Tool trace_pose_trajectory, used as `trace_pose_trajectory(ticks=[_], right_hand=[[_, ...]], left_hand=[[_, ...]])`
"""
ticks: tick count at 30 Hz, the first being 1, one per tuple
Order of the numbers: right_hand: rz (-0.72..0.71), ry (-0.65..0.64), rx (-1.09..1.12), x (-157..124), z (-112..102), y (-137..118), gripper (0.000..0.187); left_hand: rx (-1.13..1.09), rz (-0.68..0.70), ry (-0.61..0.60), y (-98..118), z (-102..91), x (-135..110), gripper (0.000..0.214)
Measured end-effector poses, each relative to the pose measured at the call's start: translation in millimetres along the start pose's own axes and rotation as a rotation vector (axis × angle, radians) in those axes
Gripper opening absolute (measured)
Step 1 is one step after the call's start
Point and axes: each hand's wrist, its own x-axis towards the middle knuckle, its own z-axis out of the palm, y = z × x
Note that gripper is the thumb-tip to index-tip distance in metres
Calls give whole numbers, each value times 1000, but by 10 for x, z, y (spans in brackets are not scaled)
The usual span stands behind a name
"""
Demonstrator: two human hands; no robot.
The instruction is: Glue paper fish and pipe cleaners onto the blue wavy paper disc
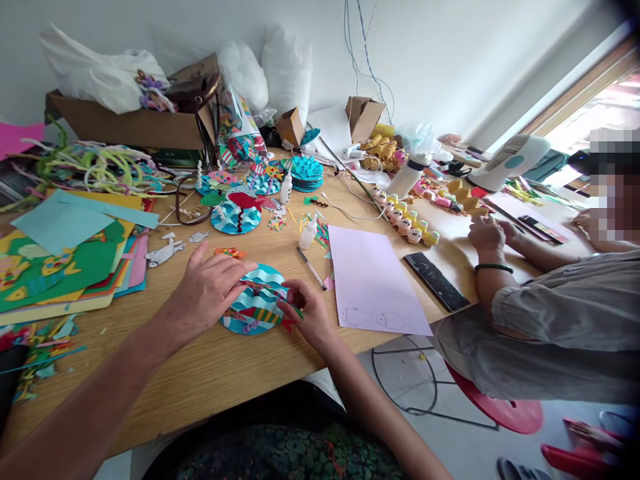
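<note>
A round blue paper disc [269,273] with wavy white and light-blue strips lies on the table in front of me. A striped paper fish [260,315] with a red tail is on its lower part; another coloured paper piece crosses the middle, partly covered by my fingers. My left hand [213,283] reaches over the disc's left side, fingers stretched out, fingertips at its upper edge. At the right edge, my right hand [311,312] has thumb and fingers pinched together by the fish's tail. What exactly is between them is partly hidden. An orange spotted paper fish [230,253] lies just behind the disc.
Glue bottles [308,232], a pen [311,267], lilac paper [377,280] with fish sketches and a phone [436,281] lie to the right. Coloured paper sheets [75,253] are stacked left. Finished-looking discs [236,217] stand behind. A co-worker [560,313] sits at the right.
</note>
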Motion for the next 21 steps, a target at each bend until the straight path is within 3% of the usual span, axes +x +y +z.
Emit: trace_pose_trajectory(ticks=[9,21], right_hand=[[3,12,-63,-31,-32,40,23],[70,13,44,-23,-101,59,25]], left_hand=[[-51,-21,-6,-57,-76,-22,31],[12,-53,81,-210,-258,-24,30]])
